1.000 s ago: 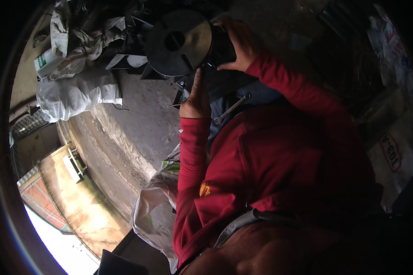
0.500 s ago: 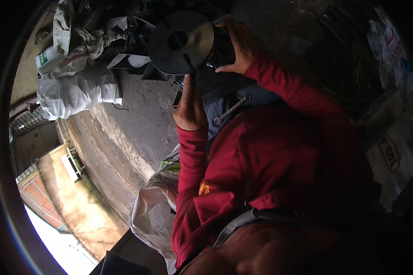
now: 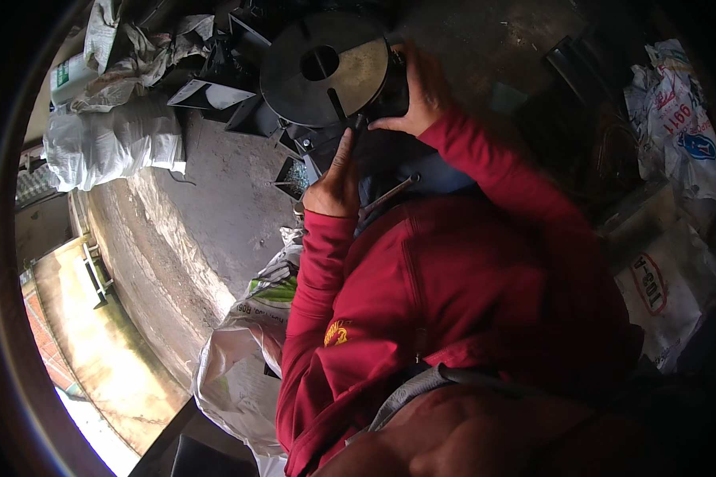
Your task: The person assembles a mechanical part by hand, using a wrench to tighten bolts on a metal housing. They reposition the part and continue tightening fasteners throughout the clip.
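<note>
A round dark metal disc (image 3: 294, 87) with a centre hole and narrow slots sits atop a black metal part in front of me. My right hand (image 3: 423, 91) grips its right side, fingers around the far edge and thumb at the near one. At the near rim, by a slot, my left hand (image 3: 336, 179) has its index finger stretched up and the other fingers curled. Its fingertip meets a short dark stub (image 3: 360, 123); what the fingers hold is hidden. A wrench (image 3: 394, 191) lies across my lap, partly covered by the left hand and red jacket.
A small tray (image 3: 297, 175) of bolts or screws is on the floor left of my left hand. Black metal brackets (image 3: 243, 111) lie beyond it. White sacks (image 3: 115, 143) stand at the far left; printed bags (image 3: 676, 119) lie on the right. An open sack (image 3: 239, 366) is by my left arm.
The view has shifted, bringing the tray beside my left hand into sight. My left fingertip has moved right along the disc's near rim. The shiny bolt end near my right thumb no longer shows.
</note>
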The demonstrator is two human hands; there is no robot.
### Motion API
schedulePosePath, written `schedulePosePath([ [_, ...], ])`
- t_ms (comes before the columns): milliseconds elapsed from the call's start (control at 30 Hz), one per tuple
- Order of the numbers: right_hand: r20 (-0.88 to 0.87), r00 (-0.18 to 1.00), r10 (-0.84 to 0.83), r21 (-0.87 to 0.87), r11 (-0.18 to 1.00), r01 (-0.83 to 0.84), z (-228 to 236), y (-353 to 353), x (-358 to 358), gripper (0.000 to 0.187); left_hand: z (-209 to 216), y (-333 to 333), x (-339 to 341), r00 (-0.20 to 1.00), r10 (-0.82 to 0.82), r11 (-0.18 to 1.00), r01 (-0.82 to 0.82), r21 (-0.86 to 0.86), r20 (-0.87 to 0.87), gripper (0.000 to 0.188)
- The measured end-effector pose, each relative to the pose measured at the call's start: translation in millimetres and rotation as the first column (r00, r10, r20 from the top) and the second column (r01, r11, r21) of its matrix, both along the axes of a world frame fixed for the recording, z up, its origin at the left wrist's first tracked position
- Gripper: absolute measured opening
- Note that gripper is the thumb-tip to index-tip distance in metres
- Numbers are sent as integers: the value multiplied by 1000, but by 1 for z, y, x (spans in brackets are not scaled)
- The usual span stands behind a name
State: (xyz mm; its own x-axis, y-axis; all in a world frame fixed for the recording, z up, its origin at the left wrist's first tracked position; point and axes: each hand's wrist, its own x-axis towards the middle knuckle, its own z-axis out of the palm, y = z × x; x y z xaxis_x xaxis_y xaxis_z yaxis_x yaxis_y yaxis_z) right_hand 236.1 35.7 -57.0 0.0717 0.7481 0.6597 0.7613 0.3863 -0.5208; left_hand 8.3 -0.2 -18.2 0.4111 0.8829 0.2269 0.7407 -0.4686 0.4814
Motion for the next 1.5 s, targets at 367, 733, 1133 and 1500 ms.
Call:
schedulePosePath([
  [367, 66, 998, -15, 9, 1000, 15, -1, -7, 0, 143, 30, 8, -4, 995, -38, 999, 37, -13, -90, 51],
  [733, 85, 996, -19, 56, 998, 14, -1, 0, 3, 144, 9, 1, 2, 982, -65, 997, 55, -61, -177, 55],
  [1133, 85, 996, -30, 69, 997, 24, 4, -4, 0, 141, 20, 7, -5, 999, -28, 998, 27, -57, -25, 48],
  [1500, 143, 989, 27, 163, 985, -51, 9, -1, 5, 132, 22, 8, -13, 987, -90, 988, 106, -116, 136, 48],
])
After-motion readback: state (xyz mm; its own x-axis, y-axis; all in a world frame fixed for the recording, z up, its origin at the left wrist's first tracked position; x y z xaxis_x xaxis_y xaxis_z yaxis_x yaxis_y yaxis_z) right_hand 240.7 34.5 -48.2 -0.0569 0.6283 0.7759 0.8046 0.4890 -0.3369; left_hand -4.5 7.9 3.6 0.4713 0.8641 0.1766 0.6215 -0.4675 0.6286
